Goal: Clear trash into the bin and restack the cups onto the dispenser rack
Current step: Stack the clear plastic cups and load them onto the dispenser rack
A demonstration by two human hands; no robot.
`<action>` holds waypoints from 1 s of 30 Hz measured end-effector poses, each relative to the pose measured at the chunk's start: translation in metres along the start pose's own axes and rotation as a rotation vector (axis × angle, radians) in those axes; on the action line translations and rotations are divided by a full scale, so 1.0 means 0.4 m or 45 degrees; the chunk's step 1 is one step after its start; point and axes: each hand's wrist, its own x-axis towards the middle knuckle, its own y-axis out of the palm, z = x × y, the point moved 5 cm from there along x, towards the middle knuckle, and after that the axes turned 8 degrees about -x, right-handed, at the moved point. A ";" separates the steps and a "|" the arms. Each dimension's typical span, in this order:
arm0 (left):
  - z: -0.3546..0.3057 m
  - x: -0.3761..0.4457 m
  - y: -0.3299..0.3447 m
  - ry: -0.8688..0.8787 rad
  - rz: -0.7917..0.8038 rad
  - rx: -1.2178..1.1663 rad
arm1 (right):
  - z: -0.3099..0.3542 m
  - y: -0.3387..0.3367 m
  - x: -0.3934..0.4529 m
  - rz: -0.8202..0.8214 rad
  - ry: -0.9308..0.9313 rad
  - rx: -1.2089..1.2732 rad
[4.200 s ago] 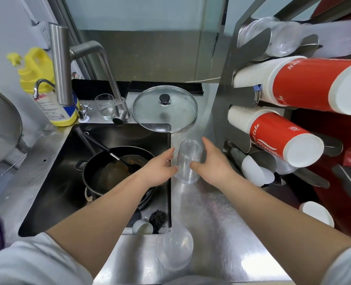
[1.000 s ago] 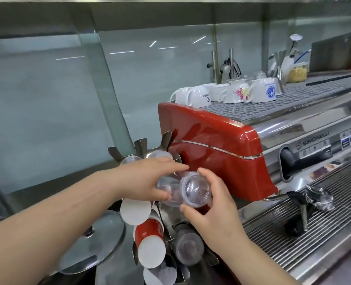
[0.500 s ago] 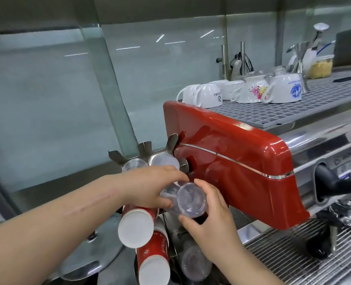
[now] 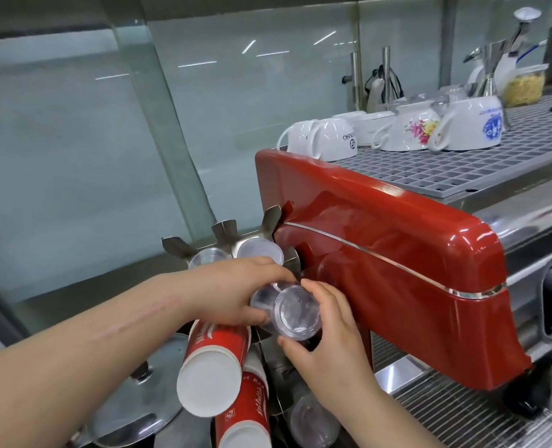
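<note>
Both hands hold a clear cup (image 4: 295, 313) on its side at the rack (image 4: 226, 232): left grip (image 4: 232, 292) wraps it, right grip (image 4: 326, 344) pinches its base.

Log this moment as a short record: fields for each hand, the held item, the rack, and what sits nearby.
left hand: grips the clear plastic cup from the left side
right hand: fingers curled round the cup's base end from the right
cup: lying sideways, base toward the camera, at the dispenser rack
rack: holds clear cups up top, red paper cups lower down
nearby: red coffee machine with white mugs upside down on top; pot lid at lower left
</note>
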 end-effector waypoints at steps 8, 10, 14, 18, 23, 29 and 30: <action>0.020 -0.002 0.008 -0.022 -0.012 -0.060 | -0.029 0.056 0.020 0.034 0.031 -0.045; 0.025 -0.002 0.019 -0.064 0.029 -0.019 | -0.035 0.071 0.020 0.081 0.024 -0.065; 0.014 0.012 0.030 -0.089 0.123 0.078 | -0.046 0.096 0.019 0.153 0.068 -0.064; 0.021 0.028 0.039 -0.112 0.112 0.082 | -0.065 0.108 0.027 0.143 0.152 -0.104; 0.040 0.029 0.057 -0.173 0.147 0.054 | -0.074 0.120 0.036 0.171 0.126 -0.199; 0.068 0.019 0.064 -0.239 0.190 -0.004 | -0.073 0.133 0.049 0.228 0.066 -0.369; 0.068 0.018 0.064 -0.251 0.196 -0.013 | -0.073 0.135 0.051 0.240 0.067 -0.381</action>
